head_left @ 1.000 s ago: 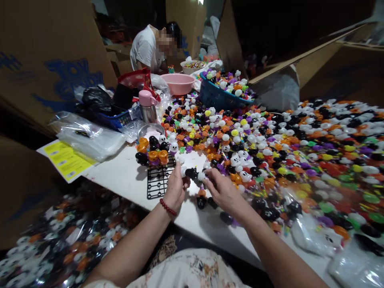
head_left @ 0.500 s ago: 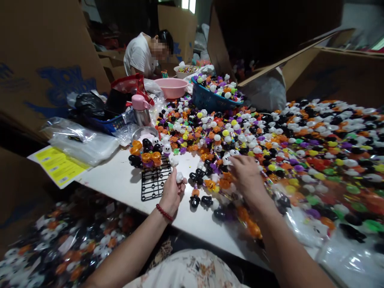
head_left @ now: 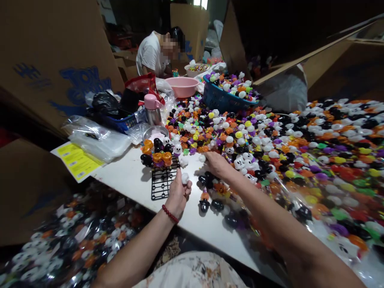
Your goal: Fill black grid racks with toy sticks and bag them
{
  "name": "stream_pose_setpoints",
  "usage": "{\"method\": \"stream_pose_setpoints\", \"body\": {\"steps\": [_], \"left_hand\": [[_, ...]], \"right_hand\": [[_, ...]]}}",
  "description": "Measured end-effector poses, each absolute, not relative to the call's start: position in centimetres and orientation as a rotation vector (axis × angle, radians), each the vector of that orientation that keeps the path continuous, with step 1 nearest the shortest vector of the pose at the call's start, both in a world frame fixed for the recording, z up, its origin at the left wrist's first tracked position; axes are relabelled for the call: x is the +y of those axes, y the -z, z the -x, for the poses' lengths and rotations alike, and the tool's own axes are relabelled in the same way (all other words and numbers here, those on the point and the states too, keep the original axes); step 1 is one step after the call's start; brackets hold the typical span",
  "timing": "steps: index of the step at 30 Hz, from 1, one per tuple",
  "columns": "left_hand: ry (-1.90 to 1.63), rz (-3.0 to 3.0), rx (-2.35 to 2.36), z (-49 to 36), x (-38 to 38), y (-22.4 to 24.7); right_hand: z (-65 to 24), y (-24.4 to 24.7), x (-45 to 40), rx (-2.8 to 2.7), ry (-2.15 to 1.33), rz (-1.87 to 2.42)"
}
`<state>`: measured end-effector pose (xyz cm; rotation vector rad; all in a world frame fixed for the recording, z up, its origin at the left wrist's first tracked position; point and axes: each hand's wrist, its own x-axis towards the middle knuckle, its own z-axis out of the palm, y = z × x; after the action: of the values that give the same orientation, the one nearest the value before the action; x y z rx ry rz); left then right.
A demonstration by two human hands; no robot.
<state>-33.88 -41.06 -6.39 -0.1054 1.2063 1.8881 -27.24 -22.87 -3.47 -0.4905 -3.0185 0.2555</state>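
My left hand (head_left: 177,194), with a red bead bracelet at the wrist, is closed around a small white plastic figure (head_left: 185,178) above the table's front part. Beside it stands a black grid rack (head_left: 160,185); its far rows carry orange, black and white figure-topped toys (head_left: 162,157). Another white figure (head_left: 184,161) is close to the rack's right side. My right hand (head_left: 218,165) reaches left over the table, with a whitish round toy piece (head_left: 202,159) at its pinched fingertips. Below that hand lie black and orange toys (head_left: 204,196). The right fingers are partly hidden.
Heaped Halloween toys (head_left: 288,152) cover the table's right and back. Behind them stand a blue basket (head_left: 222,98), a pink basin (head_left: 183,87) and a pink-lidded flask (head_left: 153,110). Plastic bags (head_left: 99,140) lie left. A co-worker (head_left: 150,52) sits beyond; cardboard boxes (head_left: 75,44) surround the table.
My right hand has moved left from the white ghost toys in the heap, bringing a whitish piece toward the rack. My left hand keeps its white figure. The view has shifted slightly.
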Motion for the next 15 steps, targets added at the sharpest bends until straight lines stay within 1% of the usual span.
{"method": "stream_pose_setpoints", "body": {"steps": [3,5,9,15], "left_hand": [[-1.929,0.072,1.16,33.9,-40.7,6.5],[-1.975,0.074,1.174,33.7,-40.4,6.6],[-1.987,0.036,1.229,32.8,-40.0,6.5],[-1.953,-0.023,1.246,31.2,-40.1,5.9]], "right_hand": [[24.8,2.3,-26.2,-2.908,-0.506,0.402],[22.9,1.6,-28.4,-2.902,-0.604,0.372],[20.6,0.7,-30.8,-2.909,-0.595,0.463],[19.8,0.2,-31.8,-2.87,-0.594,0.511]]}}
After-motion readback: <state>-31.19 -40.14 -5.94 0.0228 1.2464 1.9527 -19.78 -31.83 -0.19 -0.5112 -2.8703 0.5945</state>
